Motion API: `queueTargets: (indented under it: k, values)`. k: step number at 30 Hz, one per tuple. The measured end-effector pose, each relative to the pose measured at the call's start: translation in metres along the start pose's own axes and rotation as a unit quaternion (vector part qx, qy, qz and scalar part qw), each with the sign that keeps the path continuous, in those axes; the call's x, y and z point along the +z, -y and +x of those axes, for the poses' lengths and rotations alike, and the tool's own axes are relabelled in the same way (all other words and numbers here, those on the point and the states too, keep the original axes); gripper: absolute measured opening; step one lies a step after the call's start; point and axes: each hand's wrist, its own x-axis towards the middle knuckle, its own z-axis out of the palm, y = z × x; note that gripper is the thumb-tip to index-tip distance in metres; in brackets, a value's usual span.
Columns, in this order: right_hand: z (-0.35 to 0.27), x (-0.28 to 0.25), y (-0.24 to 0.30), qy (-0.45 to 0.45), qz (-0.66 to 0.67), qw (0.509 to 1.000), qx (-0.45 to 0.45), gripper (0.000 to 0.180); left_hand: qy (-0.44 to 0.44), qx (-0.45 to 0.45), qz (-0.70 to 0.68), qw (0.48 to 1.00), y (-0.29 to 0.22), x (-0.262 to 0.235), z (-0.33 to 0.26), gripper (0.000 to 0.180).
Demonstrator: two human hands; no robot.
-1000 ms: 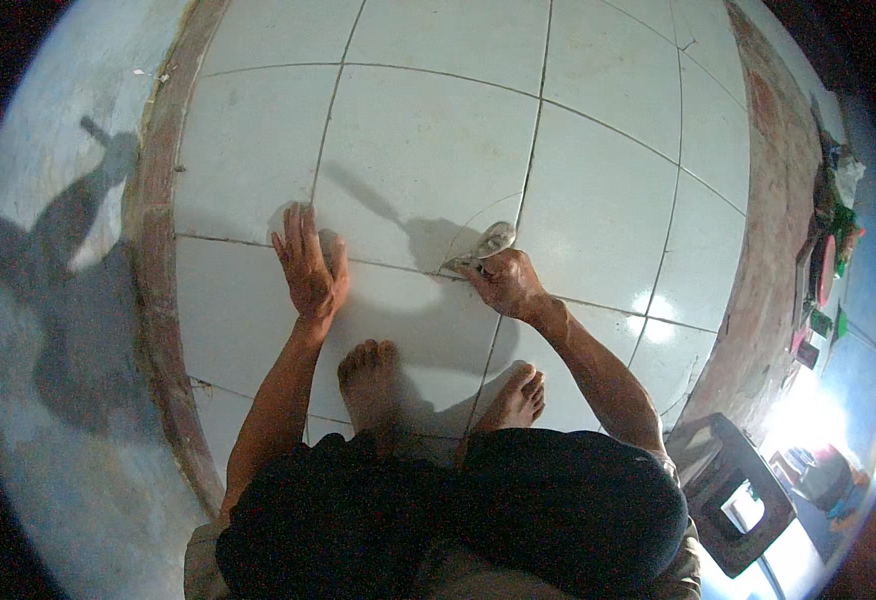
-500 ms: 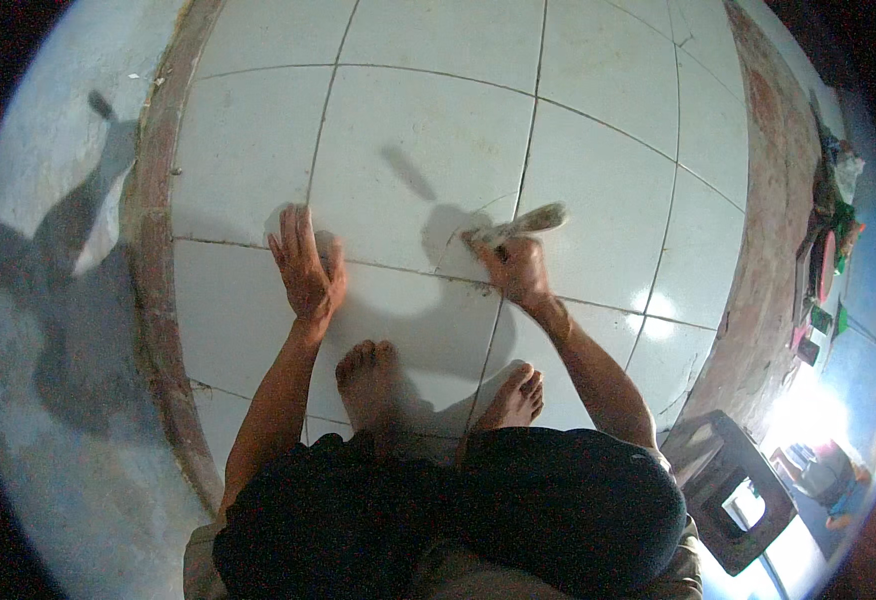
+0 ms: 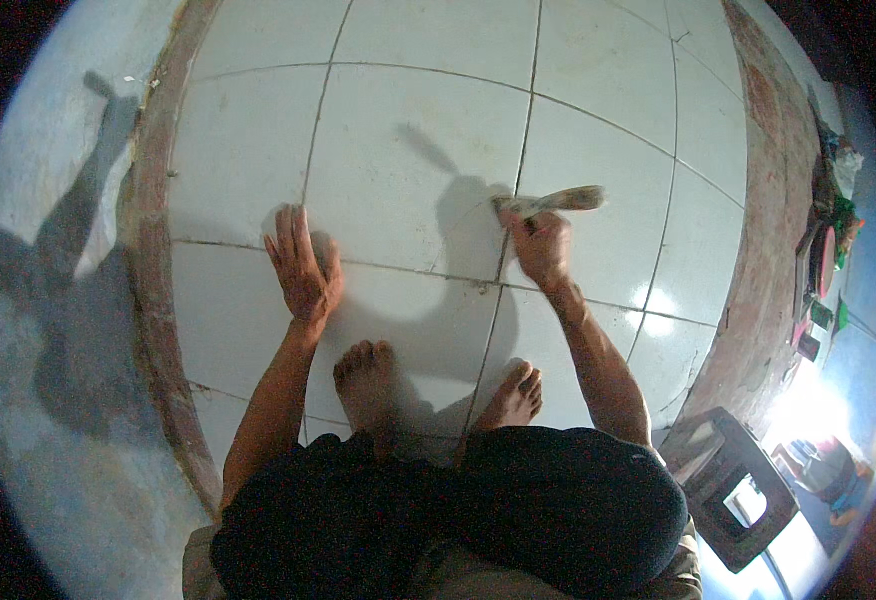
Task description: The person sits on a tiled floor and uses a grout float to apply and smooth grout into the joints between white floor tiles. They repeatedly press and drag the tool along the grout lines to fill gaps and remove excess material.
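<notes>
- left hand [image 3: 303, 270]: palm down on floor [image 3: 388, 110], fingers slightly spread
- right hand [image 3: 542, 248]: fingers closed round tool [image 3: 570, 200], one end pointing right, tip near grout line [image 3: 522, 150]

No words, numbers or signs I can read. Hand tool [image 3: 576, 198] in my right hand [image 3: 540, 245]: a bit blurred, nothing legible on it. Small pale mark [image 3: 648, 457] on right knee of my dark trousers [image 3: 568, 490]: too tiny to tell whether lettering or plain stitching. Clutter [image 3: 843, 222] along right rim, green and pink pieces among it: too small, bent by lens, any print unreadable. Items beside glare [image 3: 820, 465], lower right: washed out, labels can't be made out.
</notes>
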Motion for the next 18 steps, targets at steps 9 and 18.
queueTargets:
  k: [9,18]
  values:
    - [-0.023,0.026,-0.031,0.067,-0.042,0.983,-0.163,0.032,-0.029,0.001,-0.032,0.999,-0.005,0.0,0.001,0.062]
    - [0.02,-0.021,-0.001,0.018,-0.107,0.993,-0.048,0.039,0.003,-0.004,0.004,1.0,0.001,-0.002,-0.001,0.068]
